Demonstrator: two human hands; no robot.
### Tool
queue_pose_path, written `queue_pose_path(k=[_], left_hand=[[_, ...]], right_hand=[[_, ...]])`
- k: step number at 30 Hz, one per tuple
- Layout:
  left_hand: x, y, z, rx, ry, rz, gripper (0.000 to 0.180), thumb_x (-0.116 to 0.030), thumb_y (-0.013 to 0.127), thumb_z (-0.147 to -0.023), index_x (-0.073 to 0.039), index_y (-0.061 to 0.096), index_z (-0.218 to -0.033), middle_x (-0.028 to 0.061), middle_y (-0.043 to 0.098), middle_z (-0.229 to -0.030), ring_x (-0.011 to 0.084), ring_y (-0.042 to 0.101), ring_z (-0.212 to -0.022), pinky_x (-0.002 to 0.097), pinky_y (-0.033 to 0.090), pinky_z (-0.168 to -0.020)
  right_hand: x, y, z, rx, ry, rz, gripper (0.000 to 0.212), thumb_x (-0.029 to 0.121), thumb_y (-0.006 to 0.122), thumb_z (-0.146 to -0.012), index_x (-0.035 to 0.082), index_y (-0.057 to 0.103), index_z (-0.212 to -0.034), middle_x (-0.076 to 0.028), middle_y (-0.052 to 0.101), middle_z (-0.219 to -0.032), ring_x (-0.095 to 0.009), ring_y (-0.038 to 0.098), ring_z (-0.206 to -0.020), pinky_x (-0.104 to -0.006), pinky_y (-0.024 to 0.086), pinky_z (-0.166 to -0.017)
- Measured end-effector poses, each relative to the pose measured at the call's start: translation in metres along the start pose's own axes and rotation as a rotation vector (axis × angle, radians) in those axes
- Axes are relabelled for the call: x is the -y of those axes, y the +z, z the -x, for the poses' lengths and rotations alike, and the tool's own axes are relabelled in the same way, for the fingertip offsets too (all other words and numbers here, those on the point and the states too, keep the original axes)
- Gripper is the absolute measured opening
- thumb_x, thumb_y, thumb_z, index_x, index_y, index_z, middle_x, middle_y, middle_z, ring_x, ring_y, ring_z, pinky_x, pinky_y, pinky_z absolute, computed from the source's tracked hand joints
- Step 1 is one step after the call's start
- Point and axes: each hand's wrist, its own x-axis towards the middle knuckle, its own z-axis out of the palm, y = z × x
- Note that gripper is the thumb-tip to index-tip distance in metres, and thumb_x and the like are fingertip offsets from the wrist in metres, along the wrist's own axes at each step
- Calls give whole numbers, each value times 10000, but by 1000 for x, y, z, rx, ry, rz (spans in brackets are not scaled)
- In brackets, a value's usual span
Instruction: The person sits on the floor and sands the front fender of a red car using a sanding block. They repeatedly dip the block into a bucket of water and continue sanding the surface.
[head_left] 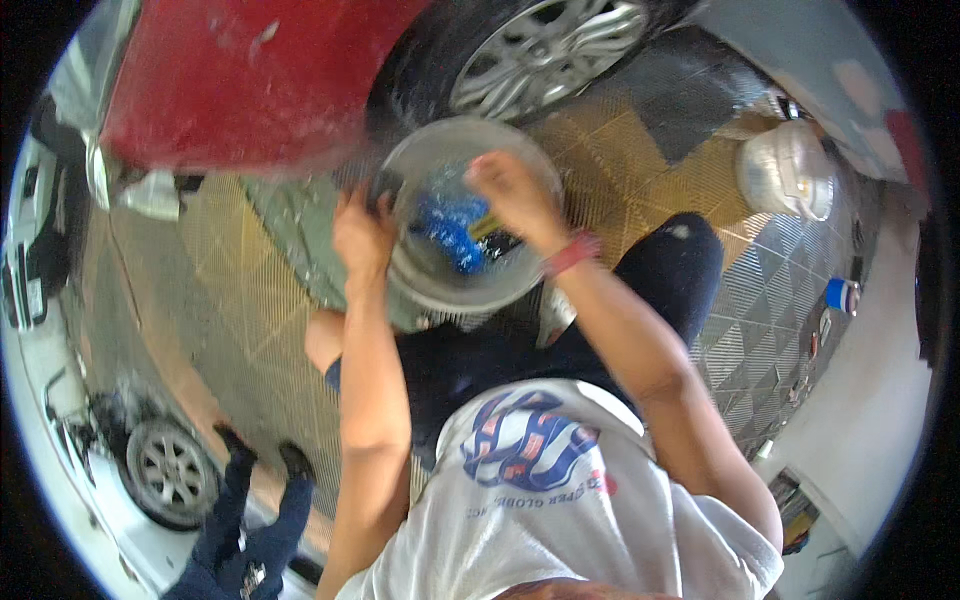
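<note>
Holding right hand [513,195] over bucket [432,284] of blue material [450,232], left hand [362,233] at its left side. Cannot tell either grip.

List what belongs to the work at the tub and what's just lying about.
In use:
tub
left hand, at its rim
right hand, over it
blue thing inside, too blurred to identify

Apparently lying about:
white bucket
blue container, far right
</note>
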Motion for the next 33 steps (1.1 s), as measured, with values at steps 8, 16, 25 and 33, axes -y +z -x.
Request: queue_pose_path(k=[8,16,25,33], left_hand=[[-70,12,23,302,-217,459,323,-97,711,-1052,79,763,-1318,266,806,-1234,411,784,-1118,461,604,-998],[-96,135,20,159,-843,1306,335,-47,698,-1061,80,746,-1368,162,770,-1349,273,737,-1151,401,587,-1037],[-42,153,34,265,-1167,1346,349,-54,656,-1046,-25,757,-1380,131,795,-1174,241,750,-935,368,609,-803],[-11,154,52,270,-1482,1090,356,-141,616,-1056,-95,758,-1380,51,767,-1060,188,674,-772,324,538,-675]], right_hand=[[-65,81,-13,-16,517,-908,299,315,907,-976,196,711,-1168,45,692,-1108,-170,628,-1134,-415,496,-964],[-215,97,-103,-204,496,-429,400,407,839,-1011,29,825,-1143,-140,818,-1094,-288,749,-1048,-533,579,-931],[-144,70,-78,27,565,359,747,660,834,-958,-9,776,-1286,-223,807,-1205,-359,801,-1088,-506,676,-837],[-222,101,-60,-90,943,12,536,490,729,-1048,25,797,-1307,-226,810,-1269,-401,797,-1136,-524,665,-939]])
